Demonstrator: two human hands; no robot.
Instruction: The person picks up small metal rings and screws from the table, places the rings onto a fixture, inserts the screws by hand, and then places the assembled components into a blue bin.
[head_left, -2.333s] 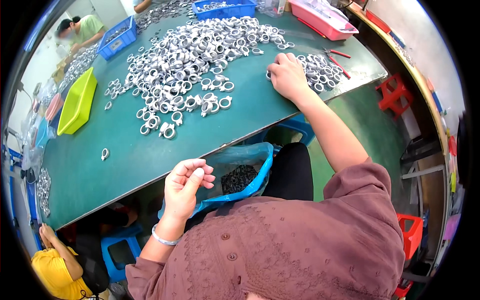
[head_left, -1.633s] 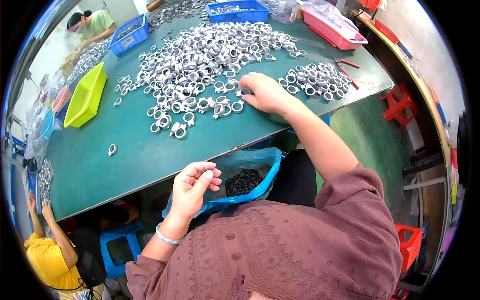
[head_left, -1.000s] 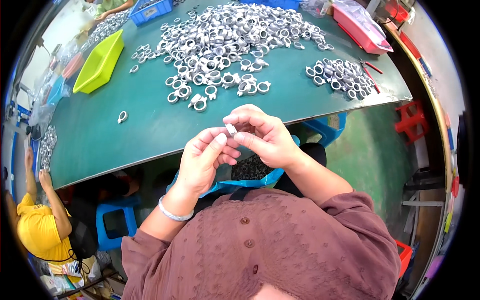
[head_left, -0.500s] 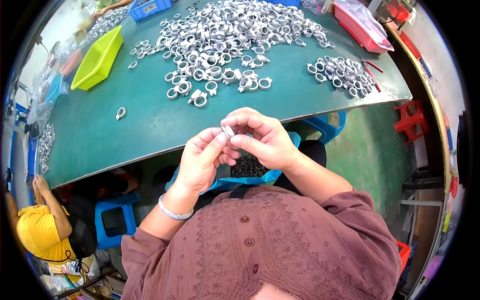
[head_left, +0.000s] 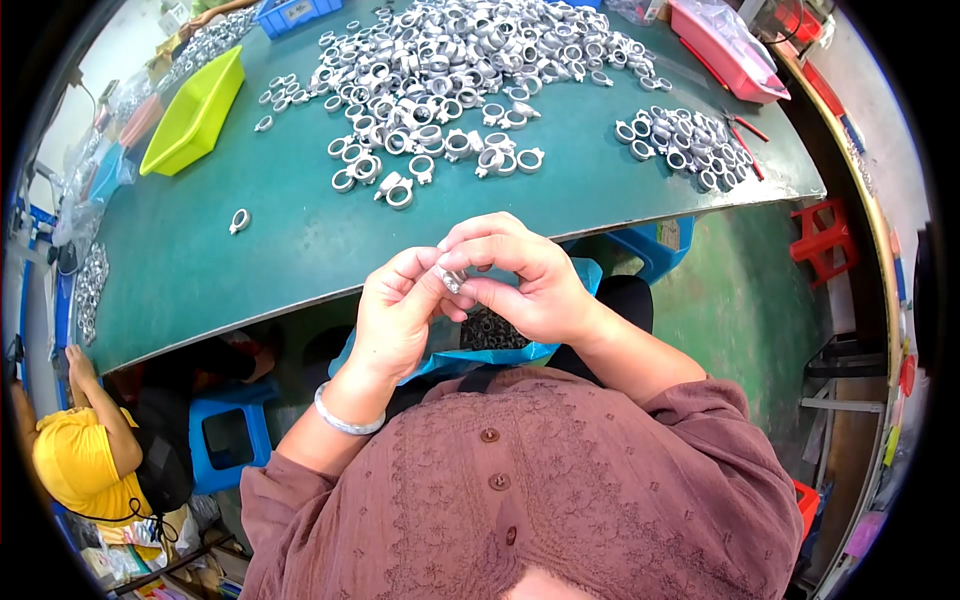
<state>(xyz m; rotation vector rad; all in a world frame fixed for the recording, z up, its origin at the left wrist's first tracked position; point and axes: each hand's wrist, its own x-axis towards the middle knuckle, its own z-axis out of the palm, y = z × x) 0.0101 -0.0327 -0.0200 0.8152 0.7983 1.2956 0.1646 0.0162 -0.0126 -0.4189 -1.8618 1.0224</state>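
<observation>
Close to my body, off the table's front edge, I hold a small silver-grey metal ring between both hands. My left hand pinches it between thumb and fingers. The thumb and curled fingers of my right hand grip its other side. Much of the ring is hidden by my fingers. Under my hands, a blue bag in my lap holds many small dark grey parts. Beyond, a large pile of similar metal rings with small lugs spreads over the green table.
A single ring lies apart at left. A smaller ring pile sits at right beside red-handled pliers. A green tray, blue bin and pink tray stand around. A person in yellow sits at lower left.
The ring in my fingers has turned and tilted, now showing a different side. My hands have shifted only slightly.
</observation>
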